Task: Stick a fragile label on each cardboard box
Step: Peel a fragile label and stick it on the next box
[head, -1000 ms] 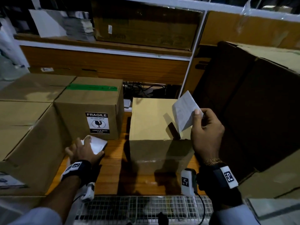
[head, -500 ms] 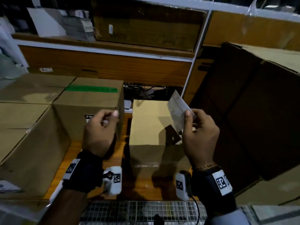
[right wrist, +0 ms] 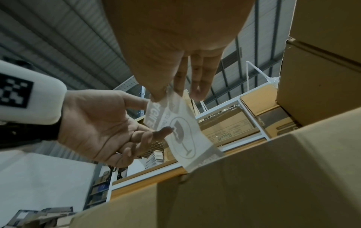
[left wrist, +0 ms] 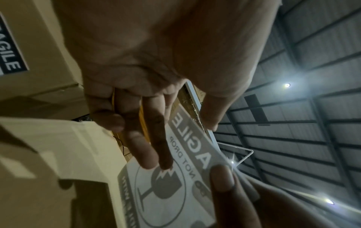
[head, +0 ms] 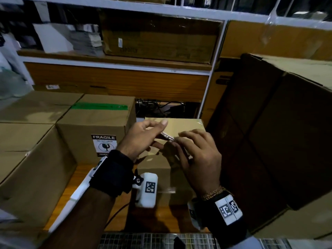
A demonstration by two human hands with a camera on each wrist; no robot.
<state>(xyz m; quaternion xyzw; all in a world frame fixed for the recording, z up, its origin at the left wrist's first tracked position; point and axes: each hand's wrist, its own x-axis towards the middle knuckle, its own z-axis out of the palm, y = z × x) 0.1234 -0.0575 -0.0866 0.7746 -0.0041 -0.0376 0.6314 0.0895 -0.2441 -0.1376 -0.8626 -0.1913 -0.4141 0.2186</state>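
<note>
A small plain cardboard box (head: 186, 124) stands in the middle of the wooden table. Both hands hover just above its top. My right hand (head: 195, 159) pinches a corner of a fragile label (head: 167, 137) between thumb and fingers (right wrist: 162, 95). The label (right wrist: 183, 135) hangs down toward the box, its print showing through from the back. My left hand (head: 143, 139) is open, and its straight fingers (left wrist: 150, 154) touch the label (left wrist: 166, 192) from the side. To the left, a box (head: 93, 123) with green tape carries a stuck fragile label (head: 104, 145).
A big dark cardboard box (head: 278, 132) crowds the right side. Larger boxes (head: 27, 159) fill the left. Shelving with more cartons (head: 158, 40) rises behind. A strip of bare wooden table (head: 71, 186) lies by the left forearm, and a wire grid (head: 143, 239) runs along the near edge.
My left hand rose from the table and moved right to meet the label. My right hand brought the label down from upright to just above the plain box.
</note>
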